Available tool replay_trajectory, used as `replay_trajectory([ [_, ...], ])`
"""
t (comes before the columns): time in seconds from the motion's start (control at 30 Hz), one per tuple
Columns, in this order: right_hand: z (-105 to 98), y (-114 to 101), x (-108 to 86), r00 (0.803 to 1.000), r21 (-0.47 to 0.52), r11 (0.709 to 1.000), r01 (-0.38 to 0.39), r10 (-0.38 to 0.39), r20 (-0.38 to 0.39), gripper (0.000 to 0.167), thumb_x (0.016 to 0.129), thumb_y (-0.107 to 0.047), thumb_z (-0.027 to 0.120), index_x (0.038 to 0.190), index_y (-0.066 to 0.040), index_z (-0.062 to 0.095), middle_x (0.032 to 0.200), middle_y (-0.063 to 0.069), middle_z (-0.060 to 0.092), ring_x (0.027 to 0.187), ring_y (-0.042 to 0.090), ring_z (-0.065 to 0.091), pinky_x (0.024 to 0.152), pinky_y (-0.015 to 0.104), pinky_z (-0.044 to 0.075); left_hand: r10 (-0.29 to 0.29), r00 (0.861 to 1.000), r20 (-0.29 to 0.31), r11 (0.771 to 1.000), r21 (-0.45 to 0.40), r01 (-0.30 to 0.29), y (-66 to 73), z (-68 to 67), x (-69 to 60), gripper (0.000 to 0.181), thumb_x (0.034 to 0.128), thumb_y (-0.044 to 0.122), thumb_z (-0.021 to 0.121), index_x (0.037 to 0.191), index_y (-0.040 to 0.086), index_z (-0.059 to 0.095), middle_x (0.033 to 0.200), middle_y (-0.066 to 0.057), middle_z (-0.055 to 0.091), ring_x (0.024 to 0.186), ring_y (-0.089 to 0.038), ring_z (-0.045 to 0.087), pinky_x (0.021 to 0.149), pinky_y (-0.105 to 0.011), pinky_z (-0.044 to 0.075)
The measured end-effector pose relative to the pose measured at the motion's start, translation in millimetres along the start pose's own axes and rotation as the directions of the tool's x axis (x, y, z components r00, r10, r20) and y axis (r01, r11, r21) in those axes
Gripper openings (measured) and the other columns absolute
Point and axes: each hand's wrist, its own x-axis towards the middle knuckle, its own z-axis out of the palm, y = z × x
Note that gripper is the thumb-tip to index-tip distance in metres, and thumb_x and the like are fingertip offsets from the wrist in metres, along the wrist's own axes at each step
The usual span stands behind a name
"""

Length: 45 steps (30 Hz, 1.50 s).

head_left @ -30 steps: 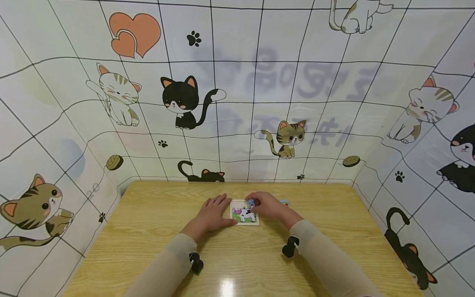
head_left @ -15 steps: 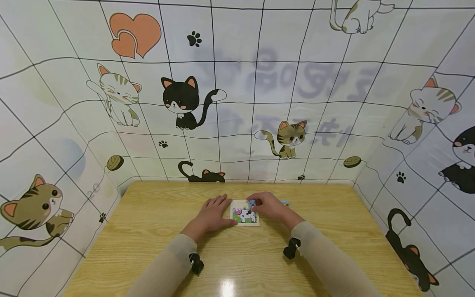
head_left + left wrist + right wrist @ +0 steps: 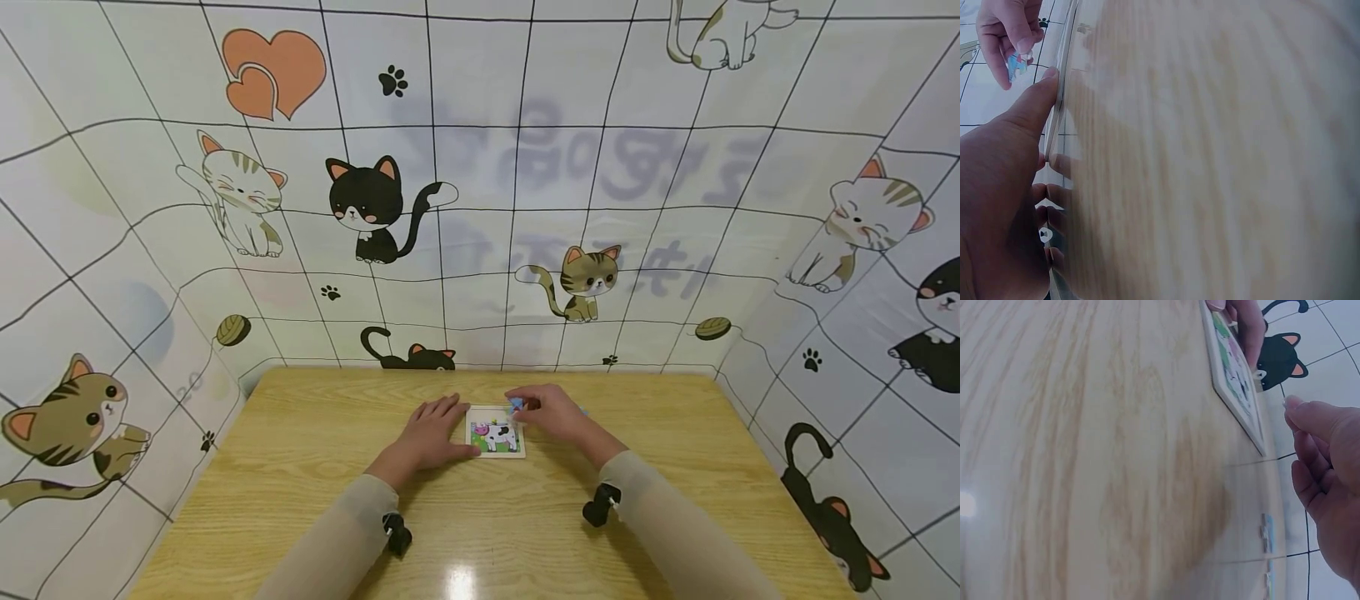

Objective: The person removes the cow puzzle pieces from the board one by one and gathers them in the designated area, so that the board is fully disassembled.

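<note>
A small jigsaw puzzle tray (image 3: 496,456) with a pale rim and a cow picture (image 3: 497,436) lies flat on the table; its upper strip shows bare and pale. My left hand (image 3: 426,435) rests at the tray's left side, fingers extended, with the thumb at the near corner and a finger at the far corner. My right hand (image 3: 551,414) pinches a small blue puzzle piece (image 3: 517,404) just above the tray's far right corner. The same piece (image 3: 1017,64) shows between thumb and fingers in the left wrist view. In the right wrist view my right hand (image 3: 1329,462) hovers off the tray.
More loose puzzle pieces (image 3: 1269,550) lie on the table to the right of the tray, mostly behind my right hand in the head view. The wooden table (image 3: 480,517) ends at a cat-print cloth wall (image 3: 480,192) at the back.
My right hand has lifted the blue piece and moved slightly right, away from the tray's upper part. More bare strip shows there. My left hand has stayed still.
</note>
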Motion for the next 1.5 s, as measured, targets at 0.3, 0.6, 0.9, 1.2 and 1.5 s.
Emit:
replay_trajectory([
  [0.3, -13, 4, -10.0, 1.0, -0.009, 1.0, 0.001, -0.001, -0.023, 0.042, 0.108, -0.015, 0.076, 0.149, -0.009, 0.071, 0.11, 0.0, 0.074, 0.091, 0.018, 0.062, 0.073, 0.033, 0.053, 0.003, 1.0, -0.003, 1.0, -0.011, -0.003, 1.3, 0.3, -1.6, 0.095, 0.0992, 0.072, 0.07, 0.173, 0.02, 0.04, 0.181, -0.011, 0.028, 0.165, -0.041, 0.027, 0.132, -0.065, 0.02],
  [0.6, -25, 10, -22.2, 0.999, 0.047, 0.999, -0.002, 0.004, -0.054, 0.043, 0.108, -0.015, 0.075, 0.149, -0.004, 0.07, 0.1, 0.005, 0.07, 0.082, 0.031, 0.063, 0.063, 0.029, 0.048, 0.008, 1.0, -0.006, 1.0, -0.013, -0.008, 1.0, 2.1, -2.5, 0.096, 0.0988, 0.073, 0.07, 0.173, 0.02, 0.04, 0.181, -0.012, 0.028, 0.165, -0.041, 0.027, 0.132, -0.065, 0.021],
  [0.9, -36, 21, -28.4, 0.995, 0.086, 0.996, -0.003, 0.012, -0.099, 0.041, 0.106, -0.013, 0.078, 0.145, -0.002, 0.07, 0.098, 0.005, 0.07, 0.086, 0.033, 0.069, 0.068, 0.036, 0.058, -0.001, 1.0, -0.008, 1.0, -0.009, 0.001, 1.8, 1.5, -2.1, 0.096, 0.0985, 0.073, 0.071, 0.173, 0.02, 0.041, 0.181, -0.011, 0.028, 0.165, -0.04, 0.027, 0.132, -0.065, 0.02],
  [1.2, -50, 28, -39.5, 0.989, 0.061, 0.998, 0.011, -0.002, -0.151, 0.035, 0.105, -0.008, 0.077, 0.14, -0.002, 0.074, 0.097, 0.008, 0.067, 0.078, 0.018, 0.057, 0.062, 0.027, 0.047, -0.004, 1.0, -0.01, 1.0, -0.007, 0.003, 0.9, 1.1, -1.8, 0.095, 0.0988, 0.072, 0.071, 0.173, 0.021, 0.04, 0.181, -0.011, 0.028, 0.166, -0.039, 0.026, 0.132, -0.064, 0.02],
  [1.5, -68, 39, -52.5, 0.989, 0.065, 0.998, 0.011, -0.001, -0.15, 0.037, 0.106, -0.006, 0.075, 0.142, -0.001, 0.072, 0.096, 0.011, 0.068, 0.083, 0.045, 0.066, 0.06, 0.028, 0.049, -0.001, 1.0, -0.005, 1.0, -0.011, 0.001, 1.3, 0.9, -0.8, 0.095, 0.099, 0.072, 0.071, 0.173, 0.02, 0.04, 0.181, -0.011, 0.028, 0.166, -0.04, 0.026, 0.132, -0.065, 0.019],
])
